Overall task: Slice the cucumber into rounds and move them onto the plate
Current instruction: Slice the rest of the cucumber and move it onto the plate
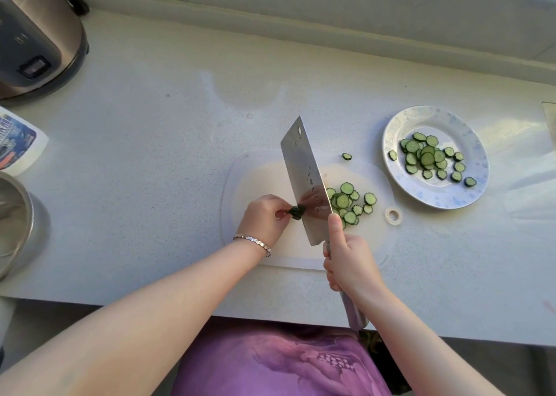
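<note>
A short dark green cucumber stub (295,212) lies on the white cutting board (258,182), pinched by my left hand (264,219). My right hand (349,260) grips the handle of a broad steel cleaver (304,179), whose blade stands against the stub's cut end. Right of the blade lies a pile of cucumber rounds (350,204) on the board. One stray round (347,156) rests at the board's far edge. The white and blue plate (400,124) at the right holds several more rounds (430,159).
A steel appliance (36,34) stands at the back left. A labelled white package (18,142) and a metal bowl (15,221) sit at the left edge. The counter's front edge runs just below my forearms. A clear object (550,118) is at the far right.
</note>
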Action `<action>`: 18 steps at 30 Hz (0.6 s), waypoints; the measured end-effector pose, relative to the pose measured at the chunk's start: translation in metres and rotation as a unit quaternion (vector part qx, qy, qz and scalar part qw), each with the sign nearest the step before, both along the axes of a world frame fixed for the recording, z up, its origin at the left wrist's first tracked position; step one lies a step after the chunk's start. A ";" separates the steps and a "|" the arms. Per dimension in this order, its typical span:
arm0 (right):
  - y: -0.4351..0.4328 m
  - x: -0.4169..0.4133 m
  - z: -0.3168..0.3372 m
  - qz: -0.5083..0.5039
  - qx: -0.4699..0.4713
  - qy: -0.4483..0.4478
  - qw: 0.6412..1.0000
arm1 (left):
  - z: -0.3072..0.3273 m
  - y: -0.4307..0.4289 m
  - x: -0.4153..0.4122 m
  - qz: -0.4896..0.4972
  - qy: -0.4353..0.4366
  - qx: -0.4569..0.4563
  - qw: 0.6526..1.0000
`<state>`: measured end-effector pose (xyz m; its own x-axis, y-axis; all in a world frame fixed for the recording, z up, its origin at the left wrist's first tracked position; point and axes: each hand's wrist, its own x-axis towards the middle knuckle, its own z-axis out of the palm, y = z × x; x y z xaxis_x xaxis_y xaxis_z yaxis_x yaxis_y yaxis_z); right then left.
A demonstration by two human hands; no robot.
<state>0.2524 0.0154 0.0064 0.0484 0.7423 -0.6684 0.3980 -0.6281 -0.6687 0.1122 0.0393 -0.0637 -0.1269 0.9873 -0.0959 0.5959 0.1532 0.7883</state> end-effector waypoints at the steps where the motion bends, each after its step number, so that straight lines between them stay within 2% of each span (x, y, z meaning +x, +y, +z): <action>1: 0.000 0.000 -0.002 0.004 0.002 -0.006 1.000 | 0.000 0.000 0.000 -0.001 -0.002 0.001 1.000; 6: 0.000 -0.005 -0.015 0.014 0.017 -0.043 0.999 | -0.001 0.002 0.000 0.000 -0.008 -0.005 1.000; 13: 0.001 -0.016 -0.031 -0.027 0.013 -0.016 0.999 | -0.002 0.000 -0.003 -0.002 -0.013 -0.012 1.000; 18: 0.005 -0.010 -0.018 -0.057 -0.015 0.018 0.998 | -0.001 -0.001 -0.003 -0.009 -0.023 0.001 1.000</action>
<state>0.2428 0.0199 -0.0113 0.1066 0.7130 -0.6930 0.2997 -0.6876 -0.6614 0.1094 0.0385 -0.0650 -0.1039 0.9896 -0.0995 0.5622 0.1410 0.8149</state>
